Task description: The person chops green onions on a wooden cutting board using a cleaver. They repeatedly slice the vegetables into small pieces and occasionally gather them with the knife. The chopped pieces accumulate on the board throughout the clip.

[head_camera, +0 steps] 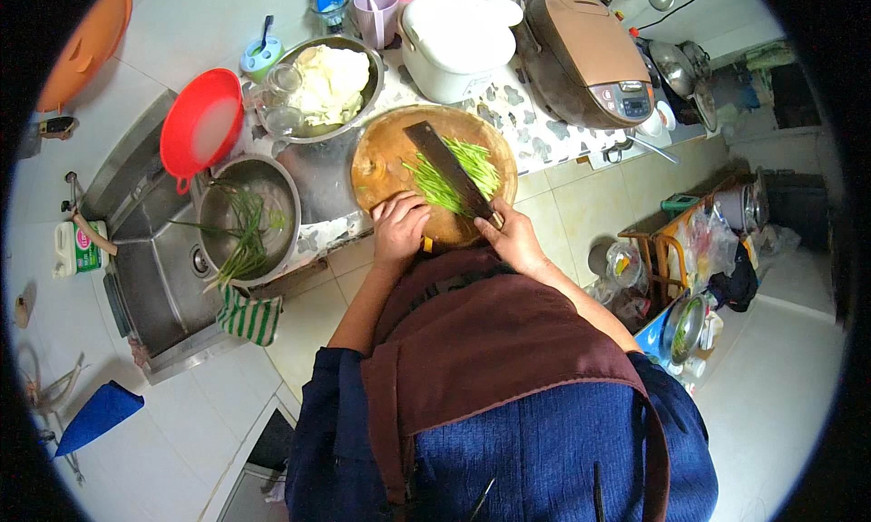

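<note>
My right hand is closed around the handle of a dark-bladed cleaver. The blade lies diagonally over a pile of cut green stalks, with pieces showing on both sides of it. Beneath them is a round wooden chopping board with a worn rim. At the board's near left edge rests my left hand, fingers curled and close together; what lies under its fingertips is hidden. A small yellow thing shows beside that hand at the near rim.
Left of the board, a metal pot holds long green stalks by the sink. Behind it are a red colander and a metal basin with cabbage and glass jars. A white container and a rice cooker stand beyond the board.
</note>
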Demonstrator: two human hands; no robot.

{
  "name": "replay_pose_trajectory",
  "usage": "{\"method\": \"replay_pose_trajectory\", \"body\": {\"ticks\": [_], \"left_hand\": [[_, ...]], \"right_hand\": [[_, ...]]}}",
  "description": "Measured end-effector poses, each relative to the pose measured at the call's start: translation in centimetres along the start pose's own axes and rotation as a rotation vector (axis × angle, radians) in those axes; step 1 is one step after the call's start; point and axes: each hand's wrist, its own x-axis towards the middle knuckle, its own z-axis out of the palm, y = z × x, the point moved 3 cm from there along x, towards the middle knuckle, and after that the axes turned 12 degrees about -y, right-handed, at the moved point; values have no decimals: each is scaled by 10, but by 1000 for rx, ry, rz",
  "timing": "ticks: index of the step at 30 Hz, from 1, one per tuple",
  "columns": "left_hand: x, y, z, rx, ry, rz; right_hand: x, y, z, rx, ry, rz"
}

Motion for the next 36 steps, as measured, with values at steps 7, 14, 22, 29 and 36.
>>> {"method": "replay_pose_trajectory", "body": {"ticks": [7, 14, 22, 29, 36], "left_hand": [[10, 3, -3, -42, -23, -14], [3, -7, 1, -49, 48, 37], [6, -13, -5, -21, -7, 124], [14, -18, -17, -53, -108, 195], [21, -19, -16, -109, 6, 119]], "right_hand": [[-4, 11, -2, 219, 36, -28], [-9, 8, -3, 100, -40, 6], [-9, 0, -1, -168, -193, 71], [-6, 0, 4, -264, -207, 22], [-5, 1, 2, -232, -218, 14]]}}
